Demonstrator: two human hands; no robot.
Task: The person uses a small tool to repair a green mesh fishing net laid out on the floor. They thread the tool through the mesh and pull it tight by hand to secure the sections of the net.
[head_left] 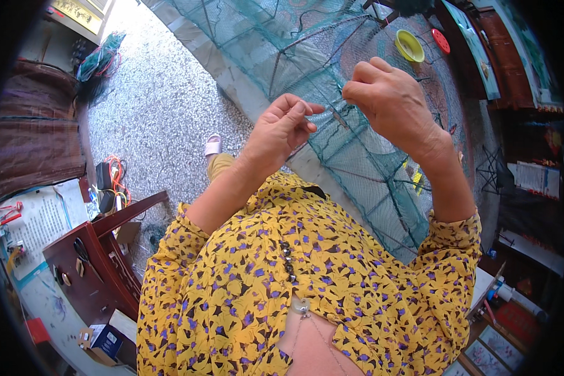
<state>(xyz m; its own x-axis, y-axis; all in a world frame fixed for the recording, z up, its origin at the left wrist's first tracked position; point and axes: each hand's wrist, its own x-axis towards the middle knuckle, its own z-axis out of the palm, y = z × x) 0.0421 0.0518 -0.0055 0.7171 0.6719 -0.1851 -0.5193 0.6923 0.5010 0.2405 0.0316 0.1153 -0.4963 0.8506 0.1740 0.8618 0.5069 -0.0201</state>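
Observation:
Both hands are raised in front of my body, over green netting (363, 166) stretched on dark frames. My left hand (281, 128) is closed in a pinch, thumb against the index finger; whatever is between them is too small to make out. Higher and to the right, my right hand (391, 103) is curled with thumb and fingers pressed together, its grip hidden from view. The hands are apart. In the gap between them a small brownish sliver (339, 119) shows against the mesh; I cannot tell whether it hangs or lies there.
Beyond my right hand sit a yellow-green bowl (410, 46) and a red round lid (440, 41). A dark red wooden table (75, 276) with scissors (81, 250) stands at the left. Tangled green netting (100, 59) lies at the far left, past the speckled floor (150, 106).

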